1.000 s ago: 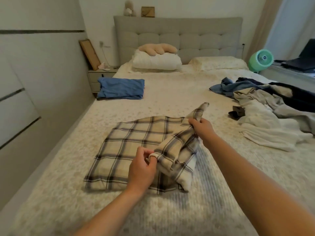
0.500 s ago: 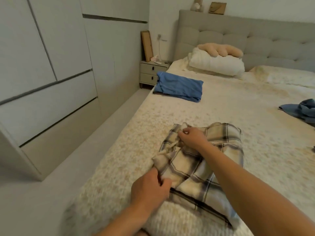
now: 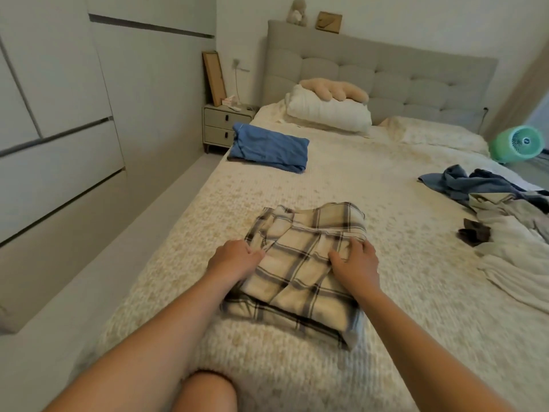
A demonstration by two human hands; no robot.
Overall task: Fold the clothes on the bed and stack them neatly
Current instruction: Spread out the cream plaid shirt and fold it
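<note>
**Both hands on folded plaid shirt, bed**

Bed [image 3: 341, 185] fills most of the frame, cream patterned cover, grey tufted headboard [image 3: 416, 81] at the far end. White wardrobe [image 3: 53, 114] runs along the left wall. No readable writing, brand or label anywhere; blur is too heavy for small print.

Heap of unfolded clothes [image 3: 505, 221] on the right side of the bed: blue, dark, grey and white pieces tangled together, running off the frame edge. White pillow [image 3: 326, 110] against the headboard with a tan plush cushion [image 3: 332, 89] on top.

Plaid shirt [image 3: 300, 269], cream with dark checks, lies folded into a thick rectangle on the near middle of the bed, well apart from the heap. Folded blue garment [image 3: 270, 150] sits near the left edge, further up, close to the nightstand [image 3: 225, 126]. Green fan [image 3: 518, 144] at right, off the bed.

Left hand [image 3: 234, 260] is at the shirt's left edge, knuckles up, fingers curled against the fabric; cannot tell whether they pinch it or just press. Right hand [image 3: 356, 263] rests palm down on the shirt's right part, fingers spread and bent slightly, pressing the top layer. Both forearms reach forward, roughly parallel. A bare knee [image 3: 205, 391] shows at the bottom edge.
</note>
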